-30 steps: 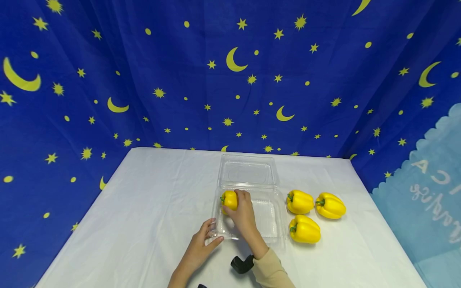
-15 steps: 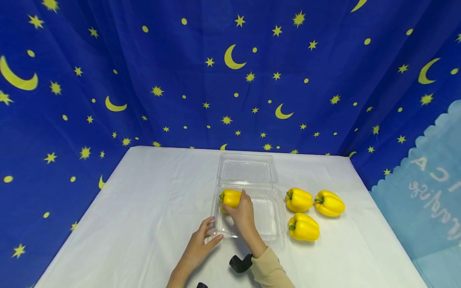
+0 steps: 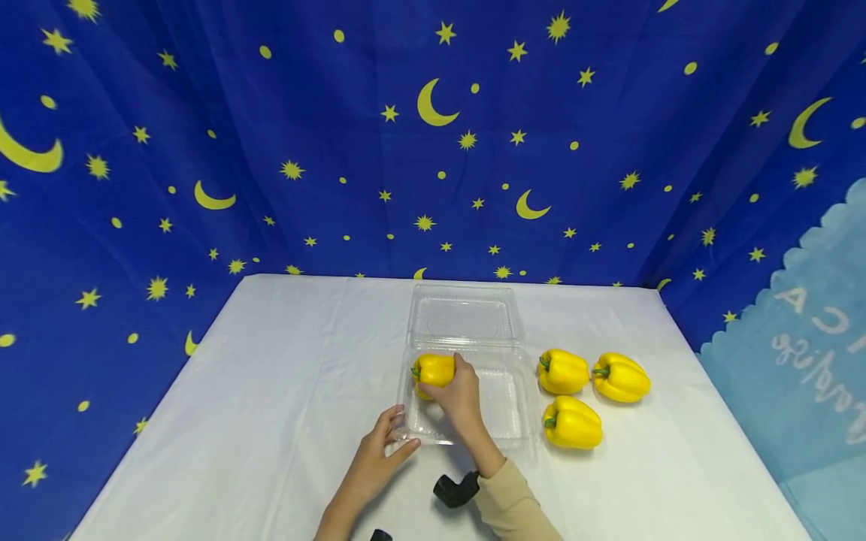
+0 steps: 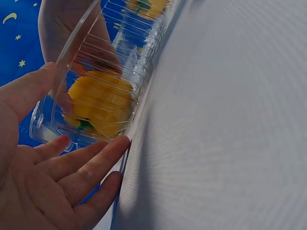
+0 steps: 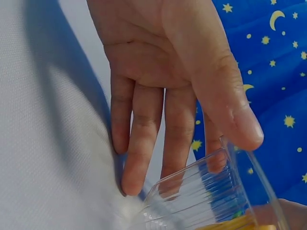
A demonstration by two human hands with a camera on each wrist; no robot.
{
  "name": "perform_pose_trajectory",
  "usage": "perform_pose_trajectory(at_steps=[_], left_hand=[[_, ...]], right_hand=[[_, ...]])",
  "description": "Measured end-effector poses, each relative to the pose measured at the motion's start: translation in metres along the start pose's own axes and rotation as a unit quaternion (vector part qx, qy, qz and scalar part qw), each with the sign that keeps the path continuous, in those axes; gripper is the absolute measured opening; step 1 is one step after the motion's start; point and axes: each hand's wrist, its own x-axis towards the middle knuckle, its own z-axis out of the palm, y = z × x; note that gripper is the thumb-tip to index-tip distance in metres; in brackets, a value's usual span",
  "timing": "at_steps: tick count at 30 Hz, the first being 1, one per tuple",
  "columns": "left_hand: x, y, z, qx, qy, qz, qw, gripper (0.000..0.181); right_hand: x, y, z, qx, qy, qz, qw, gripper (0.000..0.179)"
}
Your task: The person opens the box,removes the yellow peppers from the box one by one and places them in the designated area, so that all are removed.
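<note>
A yellow bell pepper (image 3: 433,368) with a green stem lies on its side in the left part of a clear plastic clamshell container (image 3: 504,406). My right hand (image 3: 461,394) holds this pepper, thumb at the near side and fingers at its right. At the container's near-left corner, my left hand (image 3: 374,458) has fingers spread and nearly straight, touching the plastic. In the left wrist view, the pepper (image 4: 100,100) shows through the ribbed wall beside the left hand (image 4: 62,177). The right wrist view also shows the left hand (image 5: 168,72), thumb at the rim.
Three more yellow bell peppers lie right of the container: one nearer (image 3: 572,422), one behind it (image 3: 564,371), one farther right (image 3: 621,377). The lid (image 3: 463,315) lies folded back. White cloth (image 3: 284,391) covers the table, and a starry blue curtain (image 3: 338,128) hangs behind.
My right hand has shifted slightly right on the pepper, so more of its yellow side shows. My left hand stays at the container's corner.
</note>
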Motion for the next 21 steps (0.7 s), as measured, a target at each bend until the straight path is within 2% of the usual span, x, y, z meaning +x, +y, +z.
perform_pose_trajectory(at_steps=[9,21], left_hand=[[-0.001,0.002,-0.001,0.004,-0.005,-0.002,1.0,0.064],[-0.003,0.001,-0.002,0.015,-0.003,0.014,0.9998,0.065]], right_hand=[[0.0,-0.006,-0.007,-0.02,0.022,-0.011,0.9995,0.084],[0.001,-0.018,-0.026,-0.003,0.044,-0.03,0.9986,0.083]])
